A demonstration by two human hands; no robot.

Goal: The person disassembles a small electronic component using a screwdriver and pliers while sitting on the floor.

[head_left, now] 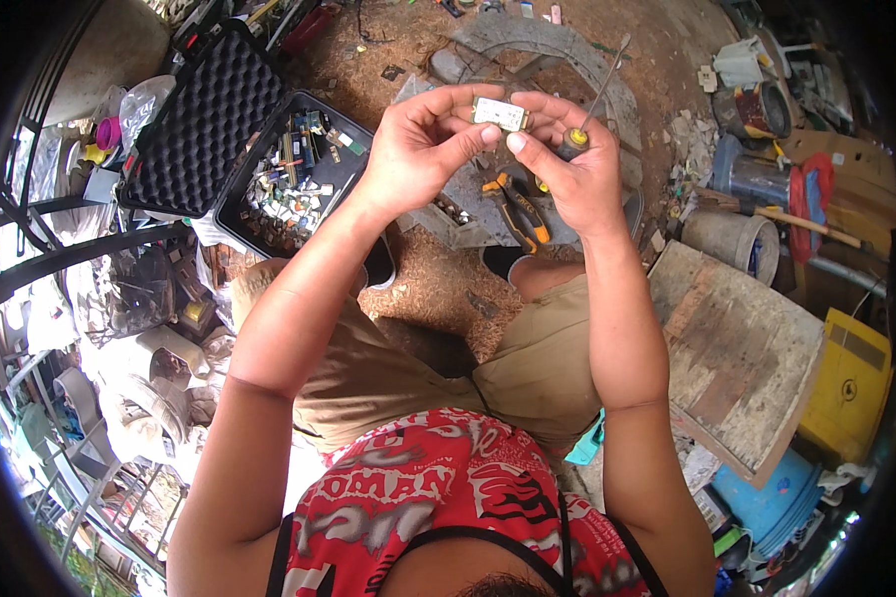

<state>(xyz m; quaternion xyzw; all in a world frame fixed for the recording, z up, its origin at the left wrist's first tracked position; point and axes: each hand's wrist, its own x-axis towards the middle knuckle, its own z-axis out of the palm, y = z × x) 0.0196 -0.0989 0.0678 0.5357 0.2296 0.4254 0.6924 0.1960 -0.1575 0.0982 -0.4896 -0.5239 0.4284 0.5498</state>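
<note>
Between both hands, out in front of me, is a small circuit board with a white label on its upper face. My left hand pinches its left end between thumb and fingers. The right end is held by my right hand, which also keeps a screwdriver tucked in its grip, the thin shaft pointing up and right. Fingers partly hide the screwdriver's yellow-and-dark handle. Below the hands, pliers with orange and black handles lie on a round grey slab.
An open black hard case at left holds many small boards and chips; its lid is foam-lined. To the right are a worn wooden board, a whitish bucket and a yellow container. Bags and scrap crowd the left.
</note>
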